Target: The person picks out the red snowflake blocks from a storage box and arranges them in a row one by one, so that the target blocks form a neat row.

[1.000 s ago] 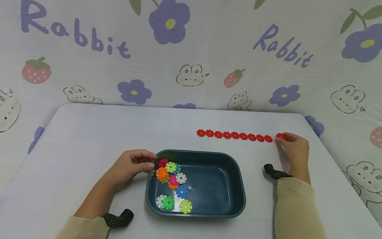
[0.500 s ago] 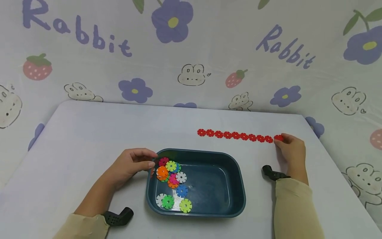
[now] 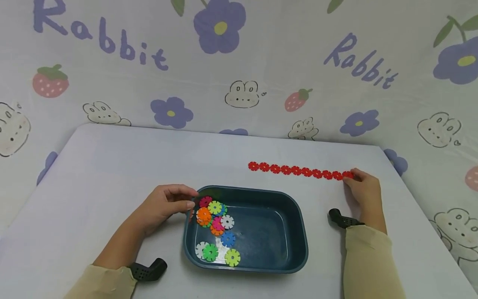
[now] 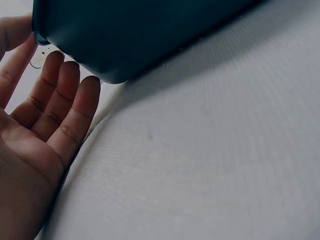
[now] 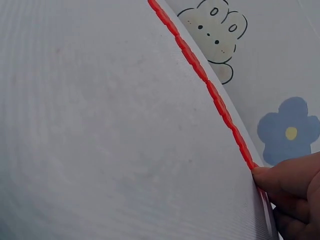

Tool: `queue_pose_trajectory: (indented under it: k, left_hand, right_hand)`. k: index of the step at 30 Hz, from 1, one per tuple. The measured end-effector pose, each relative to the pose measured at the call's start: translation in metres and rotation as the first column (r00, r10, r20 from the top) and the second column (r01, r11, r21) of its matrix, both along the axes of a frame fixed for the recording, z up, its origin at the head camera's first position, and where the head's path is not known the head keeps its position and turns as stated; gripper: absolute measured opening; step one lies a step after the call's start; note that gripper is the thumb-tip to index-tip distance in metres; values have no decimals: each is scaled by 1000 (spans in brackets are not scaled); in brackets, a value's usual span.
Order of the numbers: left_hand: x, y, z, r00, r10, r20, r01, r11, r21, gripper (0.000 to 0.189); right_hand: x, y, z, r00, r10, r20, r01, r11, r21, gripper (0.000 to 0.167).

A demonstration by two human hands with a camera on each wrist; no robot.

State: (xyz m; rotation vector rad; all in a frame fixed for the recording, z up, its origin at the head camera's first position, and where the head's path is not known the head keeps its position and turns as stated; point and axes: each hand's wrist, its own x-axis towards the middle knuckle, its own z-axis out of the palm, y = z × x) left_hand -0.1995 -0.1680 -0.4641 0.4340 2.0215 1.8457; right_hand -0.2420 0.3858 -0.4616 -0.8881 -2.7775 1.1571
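Observation:
My right hand [image 3: 367,189] pinches a red notched plastic disc [image 3: 347,175] at the right end of a row of several red discs [image 3: 296,170]. The held disc meets its neighbour, and the row lies along the white table. In the right wrist view, the thumb and fingers [image 5: 287,175] are at the near end of the red row [image 5: 217,102]. My left hand [image 3: 160,209] holds the upper left corner of a dark blue-green tray [image 3: 244,270] by its rim. In the left wrist view, the tray [image 4: 140,35] hides part of that grip; the lower fingers [image 4: 67,125] are loosely bent.
Several notched discs in orange, yellow, green, blue, pink and white lie at the tray's left side, including a blue disc [image 3: 228,238] and a yellow disc [image 3: 232,257]. A patterned cloth [image 3: 261,62] hangs behind the white table [image 3: 149,153].
My right hand has moved left with the red disc, closing the gap to the row's right end. My left hand has stayed at the tray corner. The head view has shifted slightly.

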Motion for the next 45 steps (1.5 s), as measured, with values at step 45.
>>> queue_pose_trajectory:
  k: [45]
  left_hand:
    - [-2,-2,0,1000,3,15,-2,1000,-27,32]
  right_hand:
    - [-1,-9,2,999,-42,-6,42,999,-8,50]
